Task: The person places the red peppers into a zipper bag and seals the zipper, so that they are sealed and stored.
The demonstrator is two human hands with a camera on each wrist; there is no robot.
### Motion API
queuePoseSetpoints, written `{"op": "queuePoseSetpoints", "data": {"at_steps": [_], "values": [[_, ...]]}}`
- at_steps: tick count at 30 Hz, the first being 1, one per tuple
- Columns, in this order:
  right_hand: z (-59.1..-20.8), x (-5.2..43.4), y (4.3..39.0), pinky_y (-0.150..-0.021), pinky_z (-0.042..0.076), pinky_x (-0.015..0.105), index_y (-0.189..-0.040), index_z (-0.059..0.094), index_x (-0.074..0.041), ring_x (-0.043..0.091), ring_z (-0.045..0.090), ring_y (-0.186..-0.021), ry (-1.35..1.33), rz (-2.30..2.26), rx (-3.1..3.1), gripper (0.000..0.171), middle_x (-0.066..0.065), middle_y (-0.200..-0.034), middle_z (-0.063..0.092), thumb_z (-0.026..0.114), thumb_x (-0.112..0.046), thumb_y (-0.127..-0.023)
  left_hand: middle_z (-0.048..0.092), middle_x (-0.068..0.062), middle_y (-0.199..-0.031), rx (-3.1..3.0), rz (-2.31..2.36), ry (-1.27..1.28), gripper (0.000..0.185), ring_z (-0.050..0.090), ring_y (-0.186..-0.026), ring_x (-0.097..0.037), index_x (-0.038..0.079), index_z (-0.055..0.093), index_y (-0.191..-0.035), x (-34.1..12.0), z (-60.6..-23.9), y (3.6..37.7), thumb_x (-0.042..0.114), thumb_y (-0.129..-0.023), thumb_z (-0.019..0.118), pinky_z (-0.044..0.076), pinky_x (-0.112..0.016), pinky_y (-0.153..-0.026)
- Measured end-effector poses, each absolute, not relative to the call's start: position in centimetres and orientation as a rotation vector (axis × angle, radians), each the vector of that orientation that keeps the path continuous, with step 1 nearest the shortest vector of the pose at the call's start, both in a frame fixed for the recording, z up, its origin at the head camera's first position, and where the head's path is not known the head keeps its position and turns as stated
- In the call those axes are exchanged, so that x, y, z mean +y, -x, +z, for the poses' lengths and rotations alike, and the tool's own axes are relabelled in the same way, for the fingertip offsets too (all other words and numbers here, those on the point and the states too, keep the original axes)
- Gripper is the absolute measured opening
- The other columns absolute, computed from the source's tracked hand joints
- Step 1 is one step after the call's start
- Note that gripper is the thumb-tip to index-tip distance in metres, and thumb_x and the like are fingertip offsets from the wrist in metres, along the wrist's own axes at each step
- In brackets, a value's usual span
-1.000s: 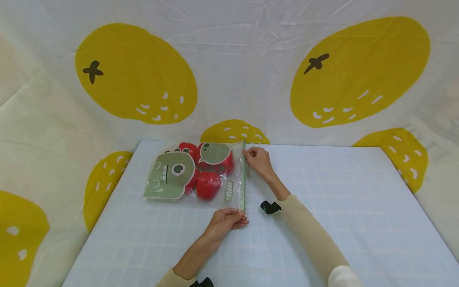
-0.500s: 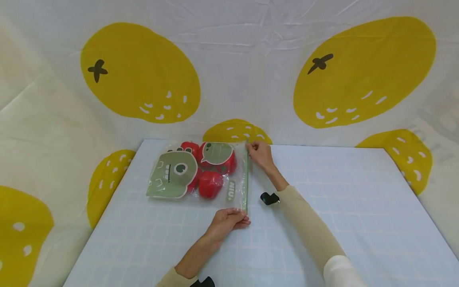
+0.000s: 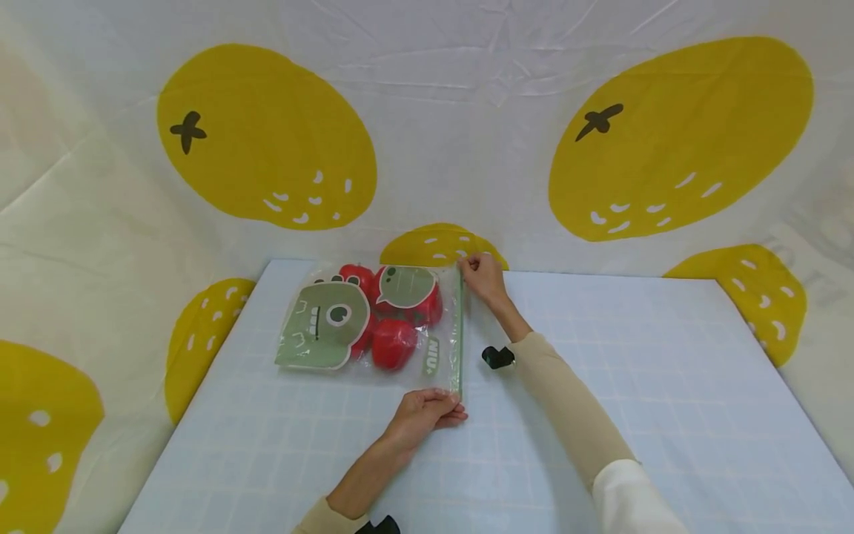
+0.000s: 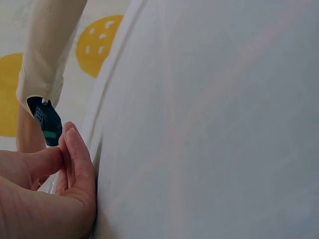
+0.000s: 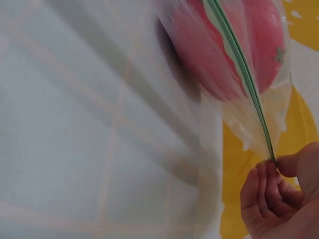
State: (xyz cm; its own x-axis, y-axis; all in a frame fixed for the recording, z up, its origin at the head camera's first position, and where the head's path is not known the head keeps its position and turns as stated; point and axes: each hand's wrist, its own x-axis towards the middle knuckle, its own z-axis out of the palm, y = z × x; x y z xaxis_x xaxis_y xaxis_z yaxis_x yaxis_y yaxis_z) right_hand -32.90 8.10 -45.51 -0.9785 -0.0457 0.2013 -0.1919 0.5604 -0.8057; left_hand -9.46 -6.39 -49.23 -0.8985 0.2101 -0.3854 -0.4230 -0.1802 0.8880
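Observation:
A clear zip bag [image 3: 323,326] with a green one-eyed monster print lies at the back left-centre of the table. Inside it are several red, rounded things [image 3: 394,345] like toy fruit; their exact kind is not plain. Along the bag's right side runs a green zip strip [image 3: 457,341]. My left hand [image 3: 416,423] pinches the strip's near end between thumb and fingers. At the far end, my right hand [image 3: 483,276] pinches the corner, its other fingers curled. In the right wrist view, the strip [image 5: 244,69] looks closed where it meets the fingertips.
A pale blue checked cloth covers the table [image 3: 634,386]. Behind it hangs a white sheet [image 3: 460,148] printed with big yellow fruit. Dark wrist cameras sit at both cuffs, the right camera [image 3: 497,357] beside the right wrist.
My right hand has slid away from me along the green strip to its far corner. My left hand keeps its pinch on the near end. The head view has shifted slightly.

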Motion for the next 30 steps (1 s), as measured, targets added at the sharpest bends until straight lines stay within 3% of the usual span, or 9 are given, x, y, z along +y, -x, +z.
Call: {"op": "queuePoseSetpoints", "data": {"at_steps": [9,19,30], "values": [[-45.4,8.6,32.7,-0.048,0.04,0.024,-0.076,0.066,0.0,0.014,0.048,-0.051,-0.228,1.443,-2.631,0.03,0.002,-0.058,0.054,0.059,-0.023,-0.094,0.069,-0.015,-0.095,1.694,2.09,0.277,0.033,0.069,-0.086,-0.023,-0.006,0.064,-0.107,-6.2,-49.1,9.5,0.022,-0.089,0.066,0.055,-0.032,-0.08],[-45.4,9.5,31.8,-0.055,0.052,0.024,-0.096,0.065,0.004,0.017,0.061,-0.063,-0.259,1.541,-2.666,0.027,0.014,-0.081,0.064,0.058,-0.021,-0.094,0.068,-0.011,-0.085,1.708,2.059,0.273,0.036,0.067,-0.072,-0.015,-0.009,0.064,-0.105,-6.1,-48.5,9.6,0.025,-0.091,0.064,0.057,-0.03,-0.073],[-46.0,10.7,30.1,-0.058,0.054,0.025,-0.1,0.063,0.004,0.023,0.065,-0.067,-0.275,1.633,-2.625,0.024,0.015,-0.085,0.065,0.06,-0.019,-0.093,0.064,-0.005,-0.075,1.799,1.961,0.209,0.035,0.062,-0.062,-0.012,-0.009,0.065,-0.097,-6.1,-48.2,9.0,0.026,-0.092,0.062,0.056,-0.025,-0.064]]}}
